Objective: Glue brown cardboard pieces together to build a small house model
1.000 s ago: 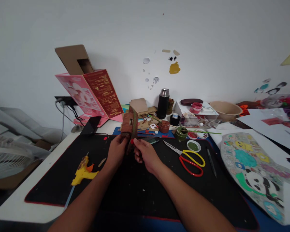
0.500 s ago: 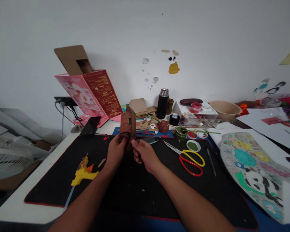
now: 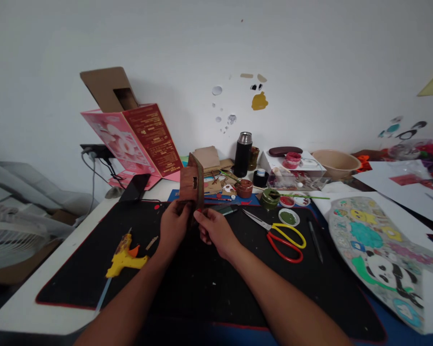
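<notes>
A reddish-brown craft piece (image 3: 189, 185) with a small rectangular hole and a greenish-brown edge panel stands upright above the black mat (image 3: 202, 288). My left hand (image 3: 174, 223) grips its lower left part, fingers closed. At its lower right edge, my right hand (image 3: 213, 229) is closed, thumb and forefinger pinched on a tiny red piece (image 3: 199, 210) touching the panel. The fingers partly cover the base of the craft piece.
A yellow glue gun (image 3: 124, 259) lies left of my forearm. Right are scissors (image 3: 276, 235), a black pen (image 3: 315, 240) and a green paint dish (image 3: 289, 217). Behind stand a black flask (image 3: 243, 154), a brown paint jar (image 3: 244, 189) and a pink box (image 3: 133, 139).
The craft piece has turned slightly, showing more of its brown face and hole. Both hands have stayed nearly in place, and less of the red piece shows.
</notes>
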Motion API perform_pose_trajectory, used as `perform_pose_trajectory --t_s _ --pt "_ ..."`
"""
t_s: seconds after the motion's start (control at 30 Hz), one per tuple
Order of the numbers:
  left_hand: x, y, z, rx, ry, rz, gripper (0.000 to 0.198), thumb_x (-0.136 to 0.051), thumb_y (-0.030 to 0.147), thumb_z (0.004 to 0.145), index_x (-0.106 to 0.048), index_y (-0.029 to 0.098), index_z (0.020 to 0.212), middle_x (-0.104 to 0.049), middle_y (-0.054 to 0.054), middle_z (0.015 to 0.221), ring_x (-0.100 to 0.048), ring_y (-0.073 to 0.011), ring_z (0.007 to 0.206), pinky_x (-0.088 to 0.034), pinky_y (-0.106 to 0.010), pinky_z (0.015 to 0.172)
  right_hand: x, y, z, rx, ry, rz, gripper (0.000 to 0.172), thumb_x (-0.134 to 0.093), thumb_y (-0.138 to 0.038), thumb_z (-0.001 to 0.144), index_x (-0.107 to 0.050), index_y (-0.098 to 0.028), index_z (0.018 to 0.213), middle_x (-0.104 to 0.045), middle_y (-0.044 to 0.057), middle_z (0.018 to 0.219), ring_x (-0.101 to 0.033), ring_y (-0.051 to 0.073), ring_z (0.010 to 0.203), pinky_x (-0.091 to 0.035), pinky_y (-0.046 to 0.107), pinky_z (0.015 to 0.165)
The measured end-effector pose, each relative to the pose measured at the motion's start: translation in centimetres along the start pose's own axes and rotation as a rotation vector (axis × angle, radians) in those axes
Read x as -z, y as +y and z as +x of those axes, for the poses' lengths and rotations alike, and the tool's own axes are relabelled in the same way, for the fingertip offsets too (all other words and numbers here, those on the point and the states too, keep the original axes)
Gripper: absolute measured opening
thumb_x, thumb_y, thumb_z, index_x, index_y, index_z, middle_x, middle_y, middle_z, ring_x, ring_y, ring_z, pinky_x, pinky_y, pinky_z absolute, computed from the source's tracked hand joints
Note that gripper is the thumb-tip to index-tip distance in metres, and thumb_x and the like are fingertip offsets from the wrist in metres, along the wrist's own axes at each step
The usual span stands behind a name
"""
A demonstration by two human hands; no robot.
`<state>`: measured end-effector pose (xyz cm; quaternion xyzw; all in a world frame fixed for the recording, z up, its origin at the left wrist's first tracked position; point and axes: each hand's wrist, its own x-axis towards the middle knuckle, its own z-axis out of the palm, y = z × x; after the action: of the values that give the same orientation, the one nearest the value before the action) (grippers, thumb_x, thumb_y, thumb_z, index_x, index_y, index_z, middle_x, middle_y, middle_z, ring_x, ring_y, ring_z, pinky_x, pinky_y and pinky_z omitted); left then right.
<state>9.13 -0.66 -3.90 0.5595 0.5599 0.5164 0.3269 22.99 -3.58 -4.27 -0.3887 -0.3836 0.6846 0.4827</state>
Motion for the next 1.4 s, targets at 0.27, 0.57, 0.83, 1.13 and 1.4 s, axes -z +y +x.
perform_pose_trajectory --t_s 0.27,0.57,0.83,1.13,1.4 --pt "-0.09 0.08 0.07 0.023 -0.002 -0.034 0.03 -0.07 0.048 0.081 -0.072 0.02 0.092 -0.079 -0.007 0.09 -0.071 -0.0253 0.087 -0.05 -0.03 0.077 -0.06 0.01 0.02 -0.005 -0.004 0.004 0.058 -0.082 -0.071 0.07 -0.051 -0.023 0.082 -0.046 -0.012 0.051 -0.037 0.006 0.036 -0.02 0.02 0.034" --pt "-0.13 0.57 0.15 0.163 -0.047 -0.149 0.044 -0.073 0.059 0.074 -0.072 0.018 0.087 -0.069 -0.001 0.067 -0.054 -0.0148 0.051 -0.038 -0.025 0.048 0.04 -0.07 0.06 -0.002 -0.007 0.03 0.062 -0.076 -0.078 0.072 -0.052 -0.022 0.08 -0.045 -0.011 0.051 -0.039 0.006 0.035 -0.02 0.02 0.035" --pt "-0.24 0.41 0.15 0.216 -0.097 -0.233 0.042 -0.075 0.055 0.073 -0.072 0.016 0.088 -0.065 0.001 0.059 -0.047 -0.011 0.043 -0.034 -0.023 0.043 0.1 0.03 0.11 -0.023 0.007 0.058 0.063 -0.075 -0.08 0.071 -0.054 -0.021 0.08 -0.045 -0.01 0.05 -0.039 0.007 0.035 -0.02 0.021 0.035" --pt "-0.42 -0.11 0.3 0.242 -0.116 -0.313 0.045 -0.079 0.056 0.069 -0.07 0.016 0.085 -0.062 0.003 0.057 -0.045 -0.0102 0.043 -0.032 -0.023 0.041 0.03 -0.09 0.11 -0.021 0.009 0.058 0.065 -0.075 -0.081 0.069 -0.054 -0.021 0.081 -0.045 -0.011 0.049 -0.039 0.006 0.035 -0.021 0.02 0.035" --pt "-0.56 -0.29 0.34 0.29 -0.134 -0.388 0.042 -0.082 0.054 0.067 -0.067 0.017 0.081 -0.057 0.005 0.054 -0.044 -0.0097 0.041 -0.029 -0.022 0.04 0.01 -0.14 0.08 -0.012 -0.003 0.069 0.064 -0.076 -0.08 0.07 -0.053 -0.021 0.079 -0.045 -0.011 0.049 -0.038 0.006 0.034 -0.021 0.02 0.034"
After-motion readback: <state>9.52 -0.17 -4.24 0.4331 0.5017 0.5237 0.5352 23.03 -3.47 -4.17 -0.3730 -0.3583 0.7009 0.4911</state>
